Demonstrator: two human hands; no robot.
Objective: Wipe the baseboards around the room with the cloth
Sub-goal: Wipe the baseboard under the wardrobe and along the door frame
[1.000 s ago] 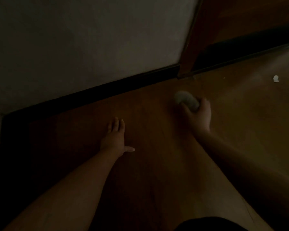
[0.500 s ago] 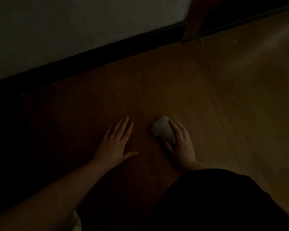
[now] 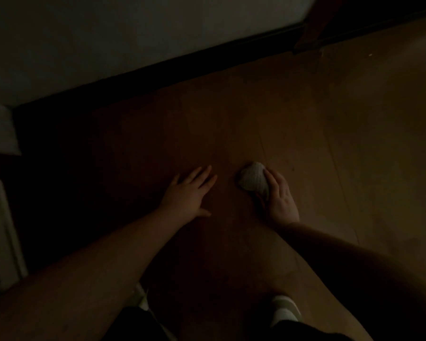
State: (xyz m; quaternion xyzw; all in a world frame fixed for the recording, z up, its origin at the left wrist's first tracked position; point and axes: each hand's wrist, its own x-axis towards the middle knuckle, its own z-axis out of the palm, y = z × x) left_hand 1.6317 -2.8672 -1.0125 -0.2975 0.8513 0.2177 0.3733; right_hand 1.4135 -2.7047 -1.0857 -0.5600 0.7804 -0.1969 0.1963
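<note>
The room is very dim. A dark baseboard (image 3: 158, 67) runs diagonally along the foot of a pale wall, from the far left up to the right. My right hand (image 3: 279, 195) holds a balled pale cloth (image 3: 252, 179) down on the wooden floor, well short of the baseboard. My left hand (image 3: 187, 195) lies flat on the floor beside it, fingers spread and straight, holding nothing.
A brown door frame post (image 3: 312, 25) stands at the baseboard's right end. Pale furniture (image 3: 0, 217) lines the left edge. My light shoe (image 3: 284, 311) shows at the bottom. Wooden floor (image 3: 354, 143) stretches to the right.
My right hand drew the cloth back from near the baseboard toward me a second ago. Since half a second ago both hands have barely moved on the floor.
</note>
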